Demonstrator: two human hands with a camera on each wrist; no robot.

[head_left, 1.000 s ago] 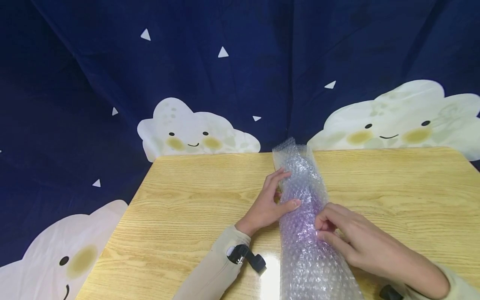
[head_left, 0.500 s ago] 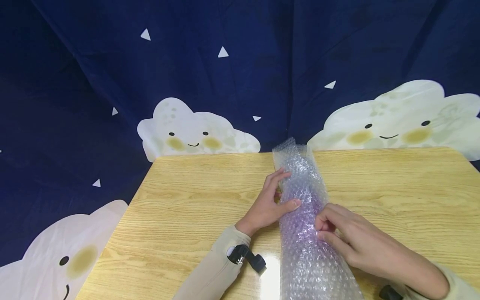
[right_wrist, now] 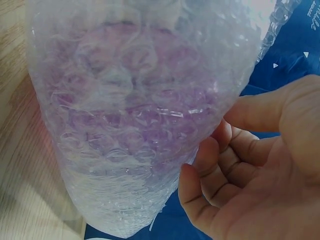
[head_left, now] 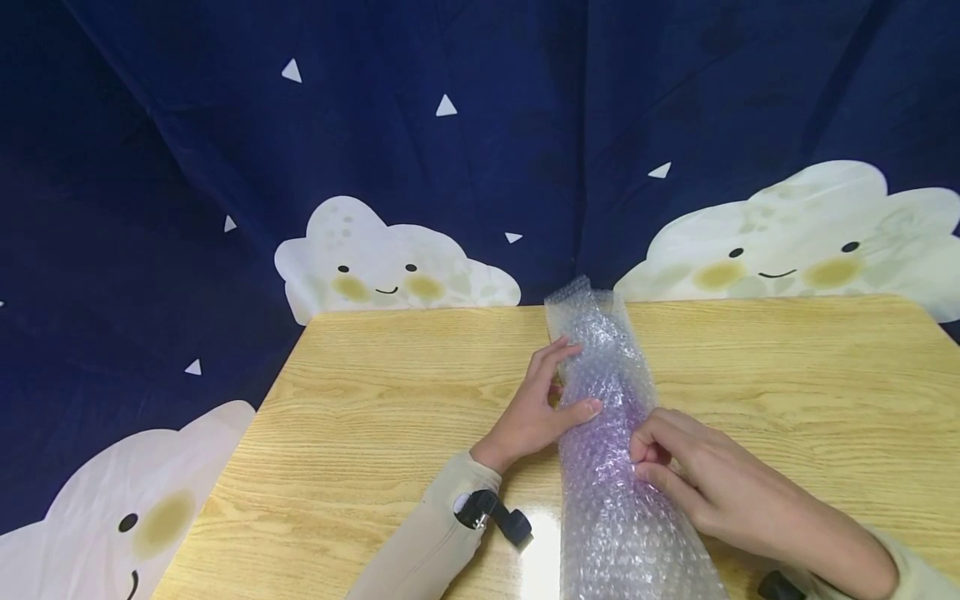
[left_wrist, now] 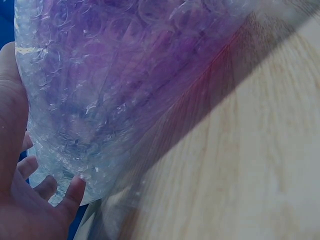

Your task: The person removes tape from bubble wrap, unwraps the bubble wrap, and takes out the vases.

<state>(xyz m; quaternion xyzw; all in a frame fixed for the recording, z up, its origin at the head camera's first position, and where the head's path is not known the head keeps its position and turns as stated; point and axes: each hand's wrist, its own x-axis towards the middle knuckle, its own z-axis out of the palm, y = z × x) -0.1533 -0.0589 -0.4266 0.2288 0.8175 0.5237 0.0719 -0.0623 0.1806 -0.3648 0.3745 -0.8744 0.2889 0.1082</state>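
Observation:
A long bundle of clear bubble wrap [head_left: 611,500] with something purple and pink inside lies lengthwise on the table, its flattened far end [head_left: 588,304] reaching the back edge. What is inside is blurred by the bubbles. My left hand [head_left: 528,412] rests along the bundle's left side, thumb on top and fingers spread toward the far end. In the left wrist view, fingertips [left_wrist: 75,189] show beside the wrap's narrow end. On the opposite side my right hand [head_left: 693,467] pinches the wrap between thumb and forefinger; the right wrist view shows its other fingers [right_wrist: 202,182] curled beside it.
The bundle and both forearms rest over a light wood-grain table [head_left: 405,400]. Behind it hangs a dark blue curtain [head_left: 480,167] printed with smiling clouds and white triangles. A black wrist-camera mount [head_left: 495,510] sits on the left sleeve.

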